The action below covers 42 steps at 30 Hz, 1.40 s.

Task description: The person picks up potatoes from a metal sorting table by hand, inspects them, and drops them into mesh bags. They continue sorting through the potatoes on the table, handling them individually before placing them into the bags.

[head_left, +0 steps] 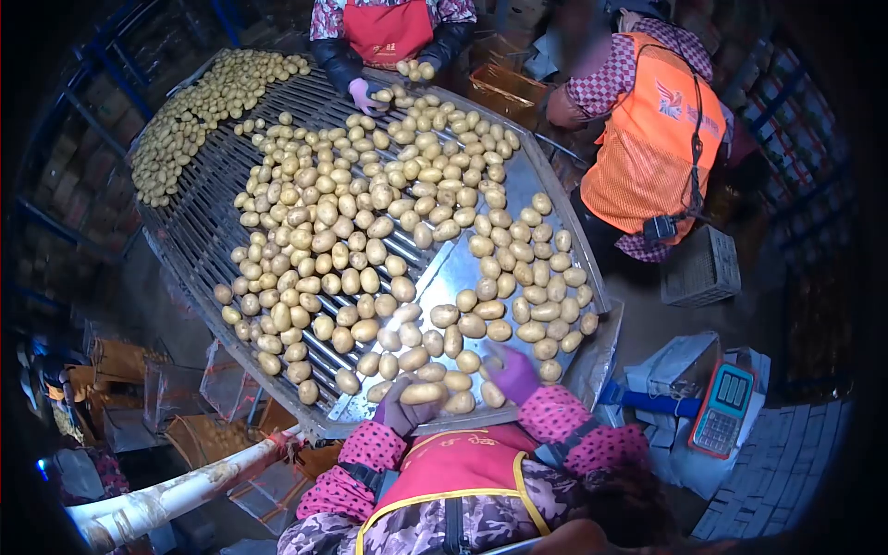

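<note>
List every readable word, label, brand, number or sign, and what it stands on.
Red cloth apron, far side: last character possibly "旺"; rest unclear.
Red, yellow-edged cloth apron, near side: yellow characters, too blurred.
Orange mesh vest: lettering beside the bird emblem, too small.
Red-edged, rectangular keypad device: markings too small.

the right hand (pixel 513 375) is smeared by blur, its fingers hard to make out; a potato (pixel 422 393) hides part of the left hand (pixel 398 411). the top edge crops the person (pixel 388 32) across the worktop (pixel 442 276), the bottom edge the camouflage jacket (pixel 402 536). the keypad device's (pixel 723 410) markings are too small to read.
</note>
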Available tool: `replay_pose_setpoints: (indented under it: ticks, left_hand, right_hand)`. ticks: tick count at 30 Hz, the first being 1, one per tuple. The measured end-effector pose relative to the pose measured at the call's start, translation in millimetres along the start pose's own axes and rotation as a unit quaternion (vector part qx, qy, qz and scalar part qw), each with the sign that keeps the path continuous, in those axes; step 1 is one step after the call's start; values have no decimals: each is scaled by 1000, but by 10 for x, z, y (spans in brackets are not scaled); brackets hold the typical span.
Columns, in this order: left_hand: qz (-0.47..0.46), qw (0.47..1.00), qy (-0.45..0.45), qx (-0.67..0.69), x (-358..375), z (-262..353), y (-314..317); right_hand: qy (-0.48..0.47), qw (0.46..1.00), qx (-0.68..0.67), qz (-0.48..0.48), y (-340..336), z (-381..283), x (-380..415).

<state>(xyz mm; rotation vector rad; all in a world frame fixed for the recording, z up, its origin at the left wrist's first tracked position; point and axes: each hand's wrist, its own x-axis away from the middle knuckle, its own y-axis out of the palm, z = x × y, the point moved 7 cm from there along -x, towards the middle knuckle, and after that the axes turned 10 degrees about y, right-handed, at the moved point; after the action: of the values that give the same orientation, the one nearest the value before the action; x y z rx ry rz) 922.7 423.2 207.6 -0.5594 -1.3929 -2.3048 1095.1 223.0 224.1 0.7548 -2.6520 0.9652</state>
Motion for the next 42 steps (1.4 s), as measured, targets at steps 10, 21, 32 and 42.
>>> replay_pose_setpoints:
  ticks: [10,21,32,42]
  left_hand:
    - [31,998,28,55,-169,9,-59]
    - [-7,988,22,155,-357,41,438]
    - [-39,999,-5,13,-523,-141,-181]
    - [-123,974,98,-160,-369,285,672]
  right_hand:
    - [7,928,341,151,-704,1011,-1141]
    - [-39,996,-75,-10,-479,-34,-372]
    - [1,969,146,201,-1339,790,-1573]
    - [-24,919,-262,-294,-357,-339,-660]
